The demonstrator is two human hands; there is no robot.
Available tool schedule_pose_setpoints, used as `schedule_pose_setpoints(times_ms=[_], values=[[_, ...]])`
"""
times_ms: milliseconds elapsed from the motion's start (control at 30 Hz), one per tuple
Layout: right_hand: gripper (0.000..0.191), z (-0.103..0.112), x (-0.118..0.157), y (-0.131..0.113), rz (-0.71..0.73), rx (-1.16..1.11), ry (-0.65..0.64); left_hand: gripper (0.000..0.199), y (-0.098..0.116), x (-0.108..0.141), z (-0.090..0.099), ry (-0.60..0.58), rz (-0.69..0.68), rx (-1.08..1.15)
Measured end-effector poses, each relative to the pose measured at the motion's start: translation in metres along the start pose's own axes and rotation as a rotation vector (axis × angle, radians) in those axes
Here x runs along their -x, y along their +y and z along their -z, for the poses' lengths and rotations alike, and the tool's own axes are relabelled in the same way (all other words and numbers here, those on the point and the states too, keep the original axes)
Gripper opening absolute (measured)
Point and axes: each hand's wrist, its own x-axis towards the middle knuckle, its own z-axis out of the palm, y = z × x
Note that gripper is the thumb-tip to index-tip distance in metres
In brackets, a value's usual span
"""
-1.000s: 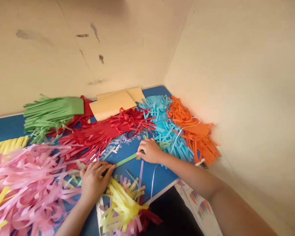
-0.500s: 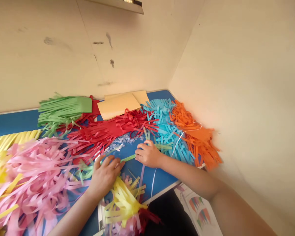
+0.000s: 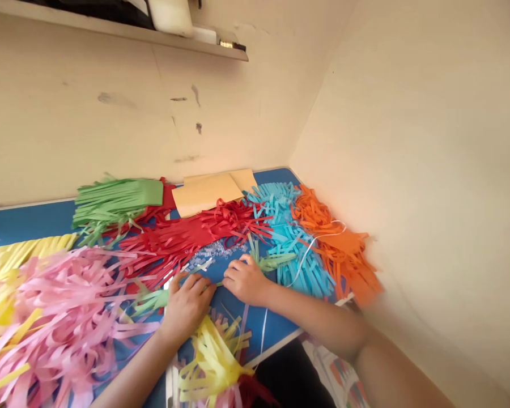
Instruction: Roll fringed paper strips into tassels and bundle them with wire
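Between my hands runs a twisted middle of a green fringed tissue-paper strip [image 3: 219, 284]. My left hand [image 3: 190, 303] is closed on its left part, and a green fringe [image 3: 153, 301] spreads out beyond it. My right hand [image 3: 245, 279] pinches the other part, with more green fringe [image 3: 276, 261] fanning out to its right. Both sets of fingertips are partly hidden. Just below the hands lies a yellow tissue tassel [image 3: 215, 362] at the table's front edge. A white string [image 3: 264, 331] passes near it.
Fringed tissue lies across the blue table [image 3: 29, 215]: pink [image 3: 68, 317], red [image 3: 182, 235], green [image 3: 114, 204], light blue [image 3: 297, 249] and orange [image 3: 340, 243]. Small clear pieces [image 3: 212, 254] and tan paper sheets [image 3: 208, 192] lie behind my hands. A wall shelf [image 3: 110, 31] hangs above.
My right hand has moved left, closer to my left hand, so less of the green strip shows between them. The view has tilted up, showing more of the shelf.
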Motion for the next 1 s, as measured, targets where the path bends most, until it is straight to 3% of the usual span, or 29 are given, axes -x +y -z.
schedule_pose_setpoints(times_ms=[167, 333, 500, 633, 733, 867, 1000], values=[[0.016, -0.007, 0.016, 0.016, -0.161, -0.169, -0.012, 0.027, -0.014, 0.018, -0.010, 0.038, 0.080, 0.155], [0.007, 0.001, 0.020, 0.033, -0.288, -0.338, -0.105, 0.033, -0.021, 0.024, -0.019, 0.026, 0.187, 0.264], [0.009, 0.010, 0.009, 0.030, -0.397, -0.353, -0.209, 0.034, -0.014, 0.020, -0.021, -0.031, 0.299, 0.225], [0.016, 0.016, -0.004, 0.021, -0.496, -0.264, -0.266, 0.029, -0.009, 0.007, -0.011, -0.115, 0.340, 0.131], [0.003, 0.021, -0.009, 0.014, -0.386, -0.214, -0.263, 0.014, -0.007, -0.003, -0.002, -0.163, 0.266, 0.096], [0.016, 0.022, -0.003, 0.006, -0.039, -0.072, -0.242, 0.031, -0.003, -0.003, 0.001, -0.178, -0.008, 0.047], [0.023, 0.013, 0.005, 0.001, 0.029, 0.051, -0.162, 0.023, 0.004, -0.004, -0.005, -0.115, -0.060, 0.014]])
